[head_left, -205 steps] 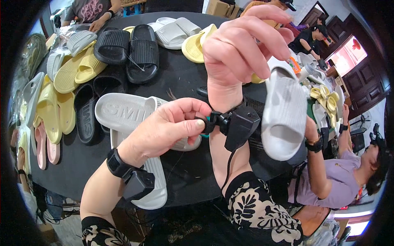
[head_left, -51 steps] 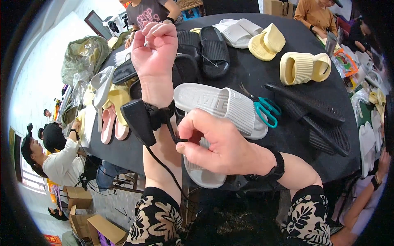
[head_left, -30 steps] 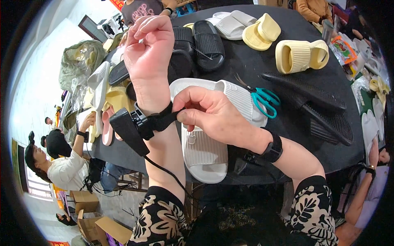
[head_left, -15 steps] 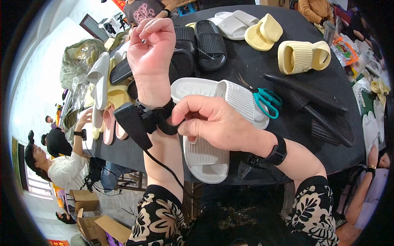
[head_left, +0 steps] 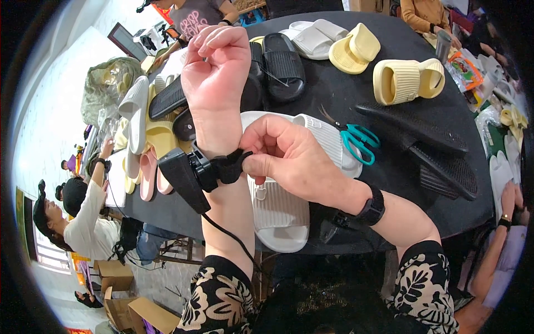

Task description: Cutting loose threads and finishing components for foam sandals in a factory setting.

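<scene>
My left hand (head_left: 216, 75) is raised palm up over the table, its fingers curled inward with nothing visible in them. A black box-shaped device (head_left: 182, 181) with a cable sits on that wrist. My right hand (head_left: 306, 167) pinches the loose end of the device's black wrist strap (head_left: 231, 168) between thumb and fingers. Beneath my hands lie a white ribbed slide sandal (head_left: 325, 133) and another white sandal (head_left: 281, 222) nearer the table's front edge. Teal-handled scissors (head_left: 360, 143) rest against the farther white sandal.
Black sandals (head_left: 439, 150) and a yellow sandal (head_left: 409, 82) lie to the right on the dark table (head_left: 334, 92). Left of my arm are several piled sandals and pink slides (head_left: 148, 172). A person in white (head_left: 89, 228) sits at the left; others work around the table.
My left hand and its wrist device have shifted slightly right. My right fingertips have drawn closer together on the strap, which lies more tightly round the wrist.
</scene>
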`<state>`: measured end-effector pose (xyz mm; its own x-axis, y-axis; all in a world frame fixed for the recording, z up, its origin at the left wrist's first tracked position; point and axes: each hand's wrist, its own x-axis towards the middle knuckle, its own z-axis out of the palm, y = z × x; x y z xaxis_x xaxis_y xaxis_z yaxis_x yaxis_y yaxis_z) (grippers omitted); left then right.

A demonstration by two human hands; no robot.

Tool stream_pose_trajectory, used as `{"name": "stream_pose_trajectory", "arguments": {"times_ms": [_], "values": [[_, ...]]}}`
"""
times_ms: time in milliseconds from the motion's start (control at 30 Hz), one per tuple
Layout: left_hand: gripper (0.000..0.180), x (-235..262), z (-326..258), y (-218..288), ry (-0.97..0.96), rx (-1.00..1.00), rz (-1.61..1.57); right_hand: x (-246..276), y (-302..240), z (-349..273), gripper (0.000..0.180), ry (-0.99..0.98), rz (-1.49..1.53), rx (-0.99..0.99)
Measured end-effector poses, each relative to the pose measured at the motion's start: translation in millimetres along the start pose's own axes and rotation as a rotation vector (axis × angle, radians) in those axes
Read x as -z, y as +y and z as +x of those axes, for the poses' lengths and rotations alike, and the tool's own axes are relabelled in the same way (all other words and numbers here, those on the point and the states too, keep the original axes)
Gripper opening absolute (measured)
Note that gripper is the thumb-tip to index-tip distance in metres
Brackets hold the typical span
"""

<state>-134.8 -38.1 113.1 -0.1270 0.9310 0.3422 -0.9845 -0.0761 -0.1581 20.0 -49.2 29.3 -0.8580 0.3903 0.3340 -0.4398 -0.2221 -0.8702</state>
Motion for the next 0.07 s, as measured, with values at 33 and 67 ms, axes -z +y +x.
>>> {"name": "stream_pose_trajectory", "arguments": {"times_ms": [33, 67], "values": [[0.014, 0.2, -0.6, -0.9, -0.015, 0.024, -0.016, -2.8, 0.6, 0.7, 0.018, 0.03, 0.045, 0.028], [0.011, 1.0, -0.6, -2.3, -0.022, 0.024, -0.004, -3.4, 0.6, 0.3, 0.018, 0.029, 0.046, 0.027]]}}
